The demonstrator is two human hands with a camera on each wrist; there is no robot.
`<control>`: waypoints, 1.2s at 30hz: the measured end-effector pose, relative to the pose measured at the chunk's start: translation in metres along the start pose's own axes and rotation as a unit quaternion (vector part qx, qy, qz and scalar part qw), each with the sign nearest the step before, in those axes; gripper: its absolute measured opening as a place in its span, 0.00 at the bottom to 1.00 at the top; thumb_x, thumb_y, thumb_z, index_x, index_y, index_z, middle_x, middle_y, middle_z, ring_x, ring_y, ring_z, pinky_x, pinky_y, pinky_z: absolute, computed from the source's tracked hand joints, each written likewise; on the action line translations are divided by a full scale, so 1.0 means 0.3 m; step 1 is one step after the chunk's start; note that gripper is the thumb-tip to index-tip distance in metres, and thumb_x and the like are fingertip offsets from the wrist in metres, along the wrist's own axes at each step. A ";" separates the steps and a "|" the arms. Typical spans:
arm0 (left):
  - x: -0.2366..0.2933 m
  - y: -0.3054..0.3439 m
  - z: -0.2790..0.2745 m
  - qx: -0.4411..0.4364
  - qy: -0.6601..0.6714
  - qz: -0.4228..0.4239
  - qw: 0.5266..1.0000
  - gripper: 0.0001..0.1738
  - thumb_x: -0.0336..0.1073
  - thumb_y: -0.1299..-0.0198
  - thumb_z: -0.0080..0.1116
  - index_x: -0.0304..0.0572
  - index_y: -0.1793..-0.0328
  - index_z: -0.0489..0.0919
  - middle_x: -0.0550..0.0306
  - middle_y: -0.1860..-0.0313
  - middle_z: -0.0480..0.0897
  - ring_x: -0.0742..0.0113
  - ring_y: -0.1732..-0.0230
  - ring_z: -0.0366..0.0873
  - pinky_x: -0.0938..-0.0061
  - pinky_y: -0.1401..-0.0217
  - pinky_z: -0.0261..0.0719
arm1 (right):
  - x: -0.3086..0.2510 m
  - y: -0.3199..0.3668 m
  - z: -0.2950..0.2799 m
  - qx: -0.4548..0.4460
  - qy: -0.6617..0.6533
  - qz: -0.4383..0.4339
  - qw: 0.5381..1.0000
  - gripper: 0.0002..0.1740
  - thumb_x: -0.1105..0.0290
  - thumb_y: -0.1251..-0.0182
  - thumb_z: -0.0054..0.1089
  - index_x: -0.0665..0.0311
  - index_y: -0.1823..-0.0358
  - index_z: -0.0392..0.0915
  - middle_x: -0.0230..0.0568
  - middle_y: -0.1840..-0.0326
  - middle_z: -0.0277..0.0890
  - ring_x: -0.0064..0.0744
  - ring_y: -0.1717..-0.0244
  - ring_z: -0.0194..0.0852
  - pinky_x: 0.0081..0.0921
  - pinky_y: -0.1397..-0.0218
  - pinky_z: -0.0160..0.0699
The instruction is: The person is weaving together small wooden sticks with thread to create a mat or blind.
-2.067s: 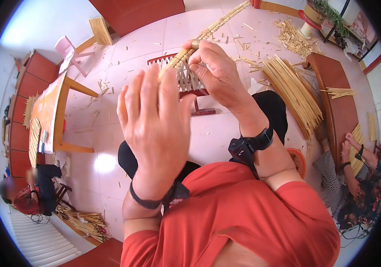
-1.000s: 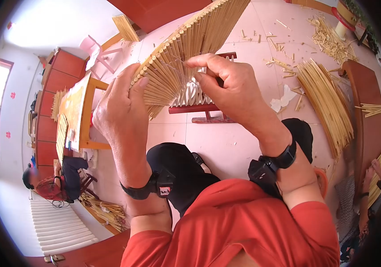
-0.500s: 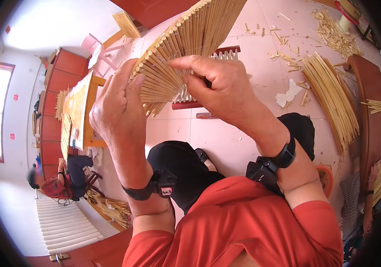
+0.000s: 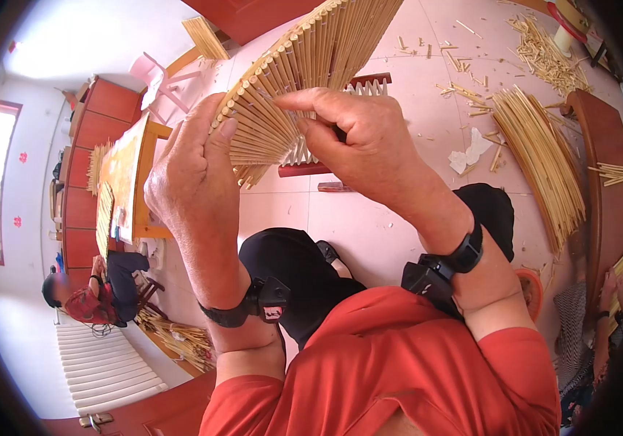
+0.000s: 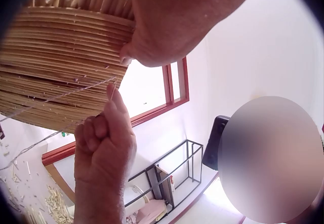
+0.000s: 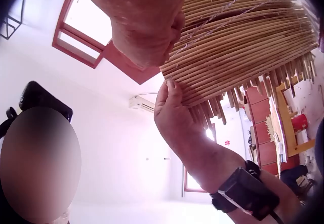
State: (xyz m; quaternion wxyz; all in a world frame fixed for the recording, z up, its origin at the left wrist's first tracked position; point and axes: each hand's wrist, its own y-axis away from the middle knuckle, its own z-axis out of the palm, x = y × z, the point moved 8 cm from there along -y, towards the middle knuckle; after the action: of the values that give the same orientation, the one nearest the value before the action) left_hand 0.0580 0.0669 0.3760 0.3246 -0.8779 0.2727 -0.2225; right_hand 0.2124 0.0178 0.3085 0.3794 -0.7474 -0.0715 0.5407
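Note:
A mat of thin sticks [image 4: 326,58], bound with twisted string [image 5: 66,93], hangs fanned out before the person. The left hand [image 4: 195,174] grips its near corner, thumb on the cut stick ends; in the right wrist view that left hand [image 6: 177,115] pinches the mat's [image 6: 238,57] edge. Beside it, the right hand [image 4: 370,142] is close to the mat's face. In the left wrist view the right hand [image 5: 106,138] pinches a fine strand at the mat's edge, its other fingers curled. The left hand [image 5: 172,21] is above, partly hiding the mat [image 5: 61,52].
Behind the mat stands a red rack [image 4: 304,169] with white zigzag strands. Long sticks [image 4: 537,160] lie at the right beside a brown bench [image 4: 602,138]. Offcuts [image 4: 551,58] litter the floor. A table [image 4: 126,171] and a seated person [image 4: 93,298] are at the left.
The left hand, flat and spread at first, now grips the mat's corner. The mat has turned from edge-on to show its face. Over the last half second the hands have barely moved.

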 end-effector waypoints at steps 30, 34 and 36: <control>0.072 0.027 0.004 0.011 -0.073 0.075 0.994 0.13 0.35 0.43 0.61 0.51 0.50 0.83 0.59 0.64 0.84 0.57 0.65 0.83 0.66 0.64 0.78 | 0.010 0.029 0.019 0.049 0.001 -0.005 0.999 0.11 0.76 0.36 0.54 0.66 0.54 0.80 0.49 0.66 0.81 0.46 0.66 0.82 0.31 0.65 0.80; 0.098 0.048 0.002 0.008 -0.087 0.107 0.990 0.14 0.34 0.45 0.62 0.51 0.50 0.83 0.59 0.67 0.82 0.59 0.65 0.82 0.65 0.65 0.78 | 0.002 0.022 0.016 0.054 -0.017 -0.004 0.998 0.10 0.76 0.35 0.54 0.66 0.54 0.80 0.48 0.70 0.81 0.40 0.72 0.83 0.28 0.69 0.79; 0.105 0.055 -0.001 0.005 -0.084 0.106 0.991 0.15 0.34 0.46 0.62 0.51 0.50 0.83 0.59 0.68 0.82 0.60 0.66 0.82 0.66 0.65 0.78 | 0.023 0.023 0.024 0.043 -0.082 0.062 0.994 0.08 0.75 0.33 0.54 0.67 0.56 0.80 0.46 0.74 0.80 0.31 0.79 0.81 0.24 0.75 0.77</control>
State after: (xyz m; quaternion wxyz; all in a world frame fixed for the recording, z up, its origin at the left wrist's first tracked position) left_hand 0.0759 0.0366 0.3715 0.3726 -0.8581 0.3348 -0.1133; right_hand 0.2070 0.0200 0.2981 0.3697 -0.6868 -0.0328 0.6250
